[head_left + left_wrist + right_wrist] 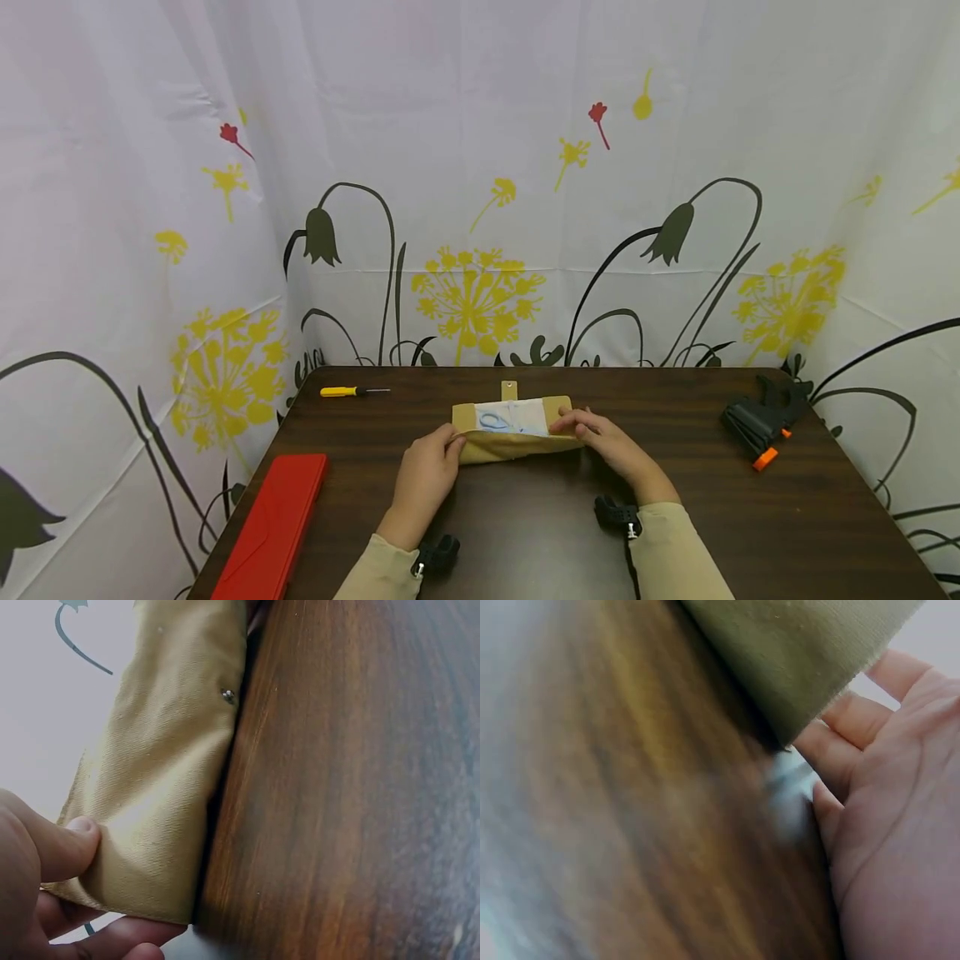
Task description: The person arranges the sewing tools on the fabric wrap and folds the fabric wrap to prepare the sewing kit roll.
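Note:
A tan pouch with a small snap stud on its front lies at the middle of the table. Its top gapes, showing a white inside with a light blue loop shape. My left hand pinches the pouch's left corner, thumb on the front and fingers beneath. At the right end is my right hand, its fingers extended behind the pouch's edge. Some fingertips are hidden by the fabric. A short strap sticks out from the pouch's far side.
A red box-like case lies along the table's left side. Toward the back left is a screwdriver with a yellow handle. A black tool with orange tips lies at the right. Behind the dark wooden table hangs a flower-print curtain.

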`<state>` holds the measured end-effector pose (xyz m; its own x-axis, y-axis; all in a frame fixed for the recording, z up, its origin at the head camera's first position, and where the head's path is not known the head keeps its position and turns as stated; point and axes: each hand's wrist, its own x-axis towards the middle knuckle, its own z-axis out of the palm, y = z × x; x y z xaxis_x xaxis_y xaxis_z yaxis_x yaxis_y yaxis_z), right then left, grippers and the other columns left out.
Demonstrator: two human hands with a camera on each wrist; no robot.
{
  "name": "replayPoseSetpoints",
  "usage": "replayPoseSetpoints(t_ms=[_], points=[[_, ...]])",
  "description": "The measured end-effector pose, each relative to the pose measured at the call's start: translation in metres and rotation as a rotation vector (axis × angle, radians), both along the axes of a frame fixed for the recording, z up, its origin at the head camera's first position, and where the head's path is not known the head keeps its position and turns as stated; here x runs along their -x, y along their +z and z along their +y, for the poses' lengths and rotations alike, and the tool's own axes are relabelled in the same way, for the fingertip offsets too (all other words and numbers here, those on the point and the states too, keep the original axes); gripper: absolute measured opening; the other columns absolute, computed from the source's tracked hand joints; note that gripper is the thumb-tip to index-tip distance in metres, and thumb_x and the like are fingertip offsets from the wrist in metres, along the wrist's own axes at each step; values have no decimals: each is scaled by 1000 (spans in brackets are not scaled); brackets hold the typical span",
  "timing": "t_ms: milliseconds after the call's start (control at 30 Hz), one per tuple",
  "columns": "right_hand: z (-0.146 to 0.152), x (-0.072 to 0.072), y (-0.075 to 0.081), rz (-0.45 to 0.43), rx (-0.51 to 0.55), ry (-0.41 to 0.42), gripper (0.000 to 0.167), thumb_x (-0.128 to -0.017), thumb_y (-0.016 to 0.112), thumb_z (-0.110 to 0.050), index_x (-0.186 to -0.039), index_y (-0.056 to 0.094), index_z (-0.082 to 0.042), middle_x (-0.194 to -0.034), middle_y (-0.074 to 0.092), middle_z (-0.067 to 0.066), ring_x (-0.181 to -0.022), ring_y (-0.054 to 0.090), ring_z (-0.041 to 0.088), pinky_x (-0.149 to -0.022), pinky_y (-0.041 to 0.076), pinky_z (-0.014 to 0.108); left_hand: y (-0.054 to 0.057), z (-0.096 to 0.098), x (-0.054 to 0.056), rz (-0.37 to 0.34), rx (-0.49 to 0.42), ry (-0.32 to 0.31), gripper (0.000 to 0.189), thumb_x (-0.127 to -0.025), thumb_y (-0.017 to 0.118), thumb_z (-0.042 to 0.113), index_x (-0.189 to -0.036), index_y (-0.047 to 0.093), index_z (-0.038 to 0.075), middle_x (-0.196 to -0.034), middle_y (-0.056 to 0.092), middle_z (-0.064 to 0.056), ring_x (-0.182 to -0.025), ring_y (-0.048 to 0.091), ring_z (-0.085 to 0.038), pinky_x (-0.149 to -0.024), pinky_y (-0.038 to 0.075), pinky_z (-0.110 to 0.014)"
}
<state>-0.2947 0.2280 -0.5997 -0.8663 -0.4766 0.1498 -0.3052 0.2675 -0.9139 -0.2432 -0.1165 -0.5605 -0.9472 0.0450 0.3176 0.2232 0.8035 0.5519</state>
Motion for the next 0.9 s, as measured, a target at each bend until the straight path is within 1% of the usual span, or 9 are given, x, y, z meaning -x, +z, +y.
replayPoseSetpoints(t_ms=[67,167,233,300,433,500,600,733,900], points=[[0,-1,1,-8,3,6,33,-111,62,-37,-131,75,-14,-162,57,21,-160,37,51,-127,20,77,-1,-1,1,2,-10,2,20,-105,73,23,-88,65,18,-61,41,7,-53,39,-10,-52,32,-27],[-3,0,2,-36,-23,12,28,-100,80,-27,-126,77,-15,-157,61,20,-161,34,53,-130,16,75,-4,-2,4,-21,-56,-9,20,-105,74,23,-88,64,18,-63,43,6,-55,42,-12,-53,33,-28],[-5,1,2,-39,-54,-5,28,-94,87,-25,-120,79,-16,-152,67,18,-162,33,52,-133,12,73,-6,-2,6,-58,-112,-32,12,-104,75,22,-95,68,18,-69,57,2,-62,52,-14,-58,41,-30],[-8,2,2,-44,-84,-49,25,-94,87,-27,-116,81,-19,-144,73,11,-158,44,46,-134,20,66,-8,-3,8,-117,-170,-50,9,-103,77,23,-108,71,18,-88,73,-3,-78,66,-18,-69,51,-37],[-9,2,1,-27,-103,-146,26,-98,83,-33,-121,81,-21,-130,77,1,-127,67,27,-116,50,45,-12,-5,11,-233,-286,-76,48,-97,83,24,-139,63,12,-131,76,-17,-117,72,-32,-96,57,-54],[-9,2,0,-27,-90,-167,28,-99,82,-33,-123,80,-20,-125,77,1,-112,68,20,-105,53,36,-15,-5,12,-276,-320,-80,64,-94,88,23,-146,55,8,-137,71,-21,-124,69,-36,-101,55,-57],[-9,2,-1,-3,-81,-189,30,-101,80,-34,-126,79,-18,-125,79,1,-112,68,14,-105,53,34,-16,-7,12,-299,-295,-101,75,-87,94,21,-147,51,6,-139,66,-23,-128,65,-38,-105,53,-59],[-8,3,-2,5,-87,-203,34,-100,80,-35,-130,78,-19,-130,78,0,-119,67,13,-112,51,40,-17,-8,13,-288,-207,-124,55,-91,90,20,-138,62,10,-132,70,-17,-126,65,-36,-104,53,-58],[-7,5,-3,19,-159,-152,47,-91,90,-33,-133,75,-19,-138,74,3,-128,65,22,-114,50,44,-18,-11,13,-245,-191,-115,25,-101,79,26,-123,75,15,-115,77,-9,-103,65,-23,-88,53,-45]])
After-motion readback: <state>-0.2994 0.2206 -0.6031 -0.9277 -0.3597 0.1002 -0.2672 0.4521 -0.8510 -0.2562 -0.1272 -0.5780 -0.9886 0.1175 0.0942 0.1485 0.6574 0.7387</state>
